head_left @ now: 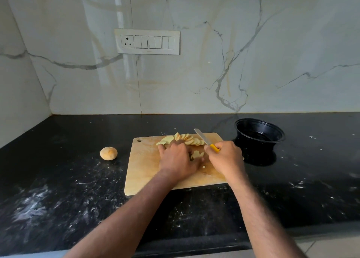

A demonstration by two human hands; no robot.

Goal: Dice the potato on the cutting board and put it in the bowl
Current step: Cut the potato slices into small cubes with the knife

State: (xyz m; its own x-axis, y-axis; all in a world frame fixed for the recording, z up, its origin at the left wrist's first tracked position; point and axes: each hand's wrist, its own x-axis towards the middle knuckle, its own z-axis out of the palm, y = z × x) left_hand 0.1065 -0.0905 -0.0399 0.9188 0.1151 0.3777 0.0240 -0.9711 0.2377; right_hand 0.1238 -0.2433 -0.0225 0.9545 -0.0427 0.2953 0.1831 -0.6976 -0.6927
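A wooden cutting board (145,170) lies on the black counter. Along its far edge runs a fanned row of pale potato slices (185,137). My left hand (176,160) rests palm down on the board, its fingers curled over a small stack of slices (196,154). My right hand (227,158) grips the yellow handle of a knife (202,138), whose blade points away and left over the row of slices. The black bowl (260,135) stands to the right of the board and looks empty.
A round piece of unpeeled potato (108,153) sits on the counter left of the board. The black counter (58,189) carries white smears and specks. A marble wall with a switch panel (147,41) rises behind.
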